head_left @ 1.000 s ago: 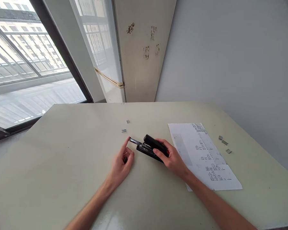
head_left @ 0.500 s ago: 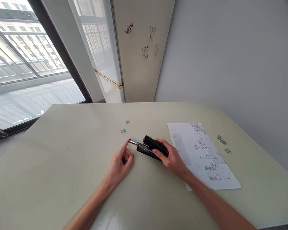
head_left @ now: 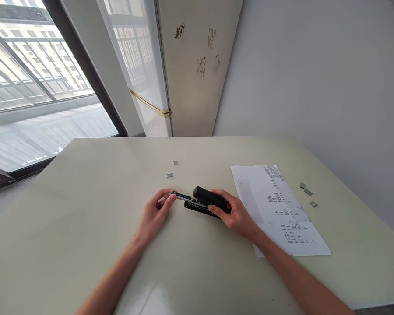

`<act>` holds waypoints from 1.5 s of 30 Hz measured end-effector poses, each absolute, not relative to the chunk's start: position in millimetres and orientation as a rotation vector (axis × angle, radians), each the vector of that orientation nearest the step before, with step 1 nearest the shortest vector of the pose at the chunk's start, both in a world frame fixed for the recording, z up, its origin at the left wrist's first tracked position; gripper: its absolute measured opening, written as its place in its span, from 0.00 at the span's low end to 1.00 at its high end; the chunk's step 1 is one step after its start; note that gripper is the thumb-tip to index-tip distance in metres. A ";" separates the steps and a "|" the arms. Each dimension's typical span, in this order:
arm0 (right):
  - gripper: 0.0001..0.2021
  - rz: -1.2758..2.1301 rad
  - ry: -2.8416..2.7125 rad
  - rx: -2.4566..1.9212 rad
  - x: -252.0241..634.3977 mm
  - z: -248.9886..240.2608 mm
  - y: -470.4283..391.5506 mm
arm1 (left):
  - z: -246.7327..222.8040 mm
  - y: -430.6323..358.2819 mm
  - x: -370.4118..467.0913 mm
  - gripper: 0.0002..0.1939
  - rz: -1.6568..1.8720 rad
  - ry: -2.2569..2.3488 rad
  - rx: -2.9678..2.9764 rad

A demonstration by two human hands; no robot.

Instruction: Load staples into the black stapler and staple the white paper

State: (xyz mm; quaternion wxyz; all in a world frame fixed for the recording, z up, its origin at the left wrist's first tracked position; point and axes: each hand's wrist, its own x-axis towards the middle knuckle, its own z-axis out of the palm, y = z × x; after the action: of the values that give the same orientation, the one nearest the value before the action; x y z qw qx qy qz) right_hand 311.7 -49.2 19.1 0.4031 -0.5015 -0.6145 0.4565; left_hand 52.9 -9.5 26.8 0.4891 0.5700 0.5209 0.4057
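Observation:
A black stapler [head_left: 212, 199] is in the middle of the view, its front pointing left. My right hand [head_left: 234, 216] wraps around its rear, thumb on the near side. A small red spot shows beside those fingers. Out of the stapler's front sticks a slim metal staple tray [head_left: 183, 197]. My left hand [head_left: 154, 214] pinches the tip of that tray between thumb and fingers. Whether staples lie inside the tray is too small to tell.
Two small staple strips [head_left: 170, 175] lie beyond my left hand. Several more staple pieces [head_left: 308, 192] are at the right, past a printed paper sheet [head_left: 269, 210] beside my right forearm. All rest on a pale table [head_left: 68, 210]; a wall and a white cabinet stand behind it.
My left hand has gone from one fingertip against the tray's end to a pinch of thumb and fingers on it. The stapler stays in my right hand, shifted slightly left.

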 end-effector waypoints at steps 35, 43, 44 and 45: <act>0.17 1.124 -1.624 -1.291 319.0 13.1 -48.2 | 20.5 -10.0 47.0 0.21 0.892 1.282 1.563; 0.17 1.113 -1.634 -1.287 322.6 11.5 -46.0 | 21.9 -10.0 47.1 0.20 0.919 1.277 1.543; 0.17 1.119 -1.635 -1.283 322.4 11.5 -46.2 | 21.2 -10.2 47.7 0.20 0.909 1.277 1.558; 0.18 1.125 -1.637 -1.279 322.0 11.7 -46.6 | 20.4 -10.5 48.2 0.20 0.899 1.277 1.574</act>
State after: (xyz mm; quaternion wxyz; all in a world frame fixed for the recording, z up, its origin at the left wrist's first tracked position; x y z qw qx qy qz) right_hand 322.0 -46.6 11.7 0.3796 -0.5009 -0.6411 0.4405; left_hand 48.2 -10.5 20.4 0.4459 0.6353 0.5155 0.3630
